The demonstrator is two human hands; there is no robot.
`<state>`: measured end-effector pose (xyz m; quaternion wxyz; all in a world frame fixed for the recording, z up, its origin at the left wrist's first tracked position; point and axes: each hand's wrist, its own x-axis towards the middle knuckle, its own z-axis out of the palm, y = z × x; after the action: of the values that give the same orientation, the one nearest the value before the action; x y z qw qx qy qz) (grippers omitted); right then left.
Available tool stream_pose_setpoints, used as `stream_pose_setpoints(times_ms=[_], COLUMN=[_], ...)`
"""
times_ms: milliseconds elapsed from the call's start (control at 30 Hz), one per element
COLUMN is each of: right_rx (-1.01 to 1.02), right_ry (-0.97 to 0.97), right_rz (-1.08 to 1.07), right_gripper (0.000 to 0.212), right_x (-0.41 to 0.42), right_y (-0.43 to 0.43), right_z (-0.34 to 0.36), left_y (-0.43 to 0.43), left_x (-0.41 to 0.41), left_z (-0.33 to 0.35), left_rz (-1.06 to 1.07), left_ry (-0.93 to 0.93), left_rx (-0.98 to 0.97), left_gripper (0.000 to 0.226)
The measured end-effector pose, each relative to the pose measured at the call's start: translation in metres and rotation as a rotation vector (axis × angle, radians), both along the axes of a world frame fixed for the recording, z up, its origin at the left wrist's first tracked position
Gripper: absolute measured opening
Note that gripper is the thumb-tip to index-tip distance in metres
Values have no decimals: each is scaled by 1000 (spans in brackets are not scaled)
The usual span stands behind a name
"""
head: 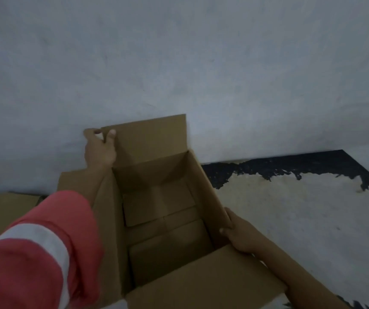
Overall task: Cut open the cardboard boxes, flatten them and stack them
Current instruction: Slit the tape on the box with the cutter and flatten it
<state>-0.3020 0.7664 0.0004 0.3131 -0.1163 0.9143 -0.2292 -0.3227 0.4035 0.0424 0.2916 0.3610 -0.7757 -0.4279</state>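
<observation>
Our left hand (100, 148) pinches a corner of the far flap (147, 137); our right hand (238, 234) grips the right wall of the box (203, 197). Our sleeve (45, 253) hides its left side, and the near flap (201, 282) is cut off below.

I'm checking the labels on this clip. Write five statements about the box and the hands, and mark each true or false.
1. The left hand pinches a corner of the far flap of the cardboard box. True.
2. The right hand holds a knife. False: it grips the rim of the box's right wall, and no knife shows.
3. The box is taped shut on top. False: its top flaps stand open and the inside shows.
4. The bottom flaps lie folded closed. True.
5. Flat cardboard lies left of the box. True.
</observation>
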Motion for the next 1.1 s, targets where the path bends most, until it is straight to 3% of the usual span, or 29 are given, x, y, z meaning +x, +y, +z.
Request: stream_pose_setpoints(times_ms=[67, 233, 333, 433, 533, 567, 600, 667, 733, 833, 900, 1000, 1100], right_rx=[-55, -171, -141, -69, 41, 69, 118, 235, 266, 222, 113, -14, -192], right_ry=[21, 169, 284, 429, 696, 734, 752, 836, 915, 791, 844, 696, 641], right_rz=[7, 9, 6, -7, 44, 59, 79, 146, 162, 224, 234, 333, 243], right_gripper=[58, 47, 49, 51, 54, 55, 57, 63, 70, 68, 60, 70, 57], right_x=[4, 10, 12, 25, 37, 41, 47, 55, 69, 86, 93, 91, 71], right_y=[5, 14, 19, 22, 20, 16, 10, 0, -12, -32, -35, -30, -24], right_z=[6, 36, 49, 63, 78, 84, 91, 98, 104, 101, 100, 107, 107], left_y=[-9, 4, 34, 58, 83, 93, 106, 131, 148, 152, 145, 131, 116], left_x=[4, 14, 17, 19, 17, 16, 16, 14, 9, 7, 13, 25, 38], left_z=[-9, -39, -32, -17, 1, 10, 21, 43, 56, 52, 45, 42, 44], left_rz=[88, 10, -71, -244, -408, -442, -486, -559, -568, -445, -335, -234, -222], left_ry=[-7, -246, -484, -590, -417, -347, -285, -165, -75, 7, 76, 86, 87], left_rx=[56, -261, -366, -130, 169, 267, 359, 608, 799, 797, 797, 751, 726], left_gripper=[43, 28, 43, 77, 122, 126, 116, 69, 57, 63, 59, 65, 64])
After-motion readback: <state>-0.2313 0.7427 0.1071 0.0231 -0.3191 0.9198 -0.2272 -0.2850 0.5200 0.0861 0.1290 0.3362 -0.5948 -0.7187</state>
